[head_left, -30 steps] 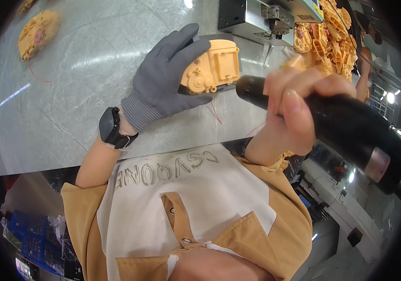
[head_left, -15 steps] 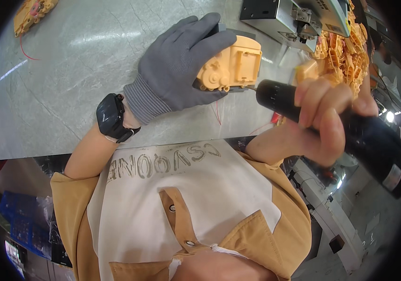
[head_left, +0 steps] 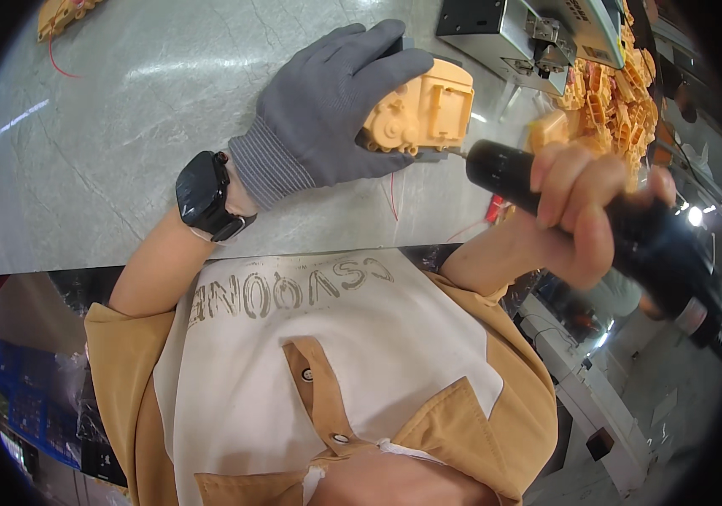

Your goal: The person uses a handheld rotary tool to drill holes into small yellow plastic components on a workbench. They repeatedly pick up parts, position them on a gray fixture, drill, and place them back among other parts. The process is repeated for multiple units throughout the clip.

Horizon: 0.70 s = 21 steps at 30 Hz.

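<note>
- Fingers of the gloved left hand point(head_left: 336, 105) are curled over the yellow plastic housing point(head_left: 420, 110), pressing it onto the worktable point(head_left: 108, 143); those of the bare right hand point(head_left: 576, 211) are wrapped tight round the black electric screwdriver point(head_left: 622, 232).
- Head view, surface and room: the worktable is grey, smooth and faintly veined, with glare streaks. At its far edge stands a grey metal machine point(head_left: 521, 29), and beside that lies a heap of yellow plastic parts point(head_left: 610, 101). Another yellow part point(head_left: 61, 13) with a thin red wire lies at the far left corner. Below the table edge on the right, a pale floor and white furniture show, blurred.
- Hand pose: the left forearm reaches up from the lower left, a black wristwatch point(head_left: 205, 198) on the wrist, palm down. The right hand holds the screwdriver slanted, its thin bit touching the housing's near right side.
- Materials and shapes: the glove is grey knit with a ribbed cuff; the housing is boxy moulded plastic with a round gear-like boss; thin red wires point(head_left: 393, 198) trail from it across the table. The screwdriver is a matt black cylinder.
</note>
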Motion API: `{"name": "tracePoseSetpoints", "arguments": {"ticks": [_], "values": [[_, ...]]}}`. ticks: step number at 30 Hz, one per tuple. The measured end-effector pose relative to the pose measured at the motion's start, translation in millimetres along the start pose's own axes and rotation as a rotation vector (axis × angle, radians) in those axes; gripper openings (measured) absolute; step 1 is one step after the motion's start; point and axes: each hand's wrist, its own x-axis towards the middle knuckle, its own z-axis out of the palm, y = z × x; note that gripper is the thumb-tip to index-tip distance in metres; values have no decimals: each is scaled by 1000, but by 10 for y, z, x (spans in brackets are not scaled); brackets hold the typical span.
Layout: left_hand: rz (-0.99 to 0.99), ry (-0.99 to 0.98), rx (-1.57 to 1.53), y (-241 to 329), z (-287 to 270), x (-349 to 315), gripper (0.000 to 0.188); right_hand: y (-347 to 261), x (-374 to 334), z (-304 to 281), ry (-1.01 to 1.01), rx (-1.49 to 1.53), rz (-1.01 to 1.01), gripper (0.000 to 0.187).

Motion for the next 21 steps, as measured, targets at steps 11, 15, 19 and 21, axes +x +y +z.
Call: {"name": "tracePoseSetpoints", "arguments": {"ticks": [11,15,19,21], "values": [[-34,-3,-11,31,-4,-6,79,21,46,129,6,-87,-5,45],[-31,9,-13,12,5,-18,79,34,53,174,18,-78,0,45],[-30,11,2,5,23,-10,77,59,34,160,26,-42,-22,43],[-41,-6,13,24,-3,-6,76,67,28,147,6,-47,-30,41]]}}
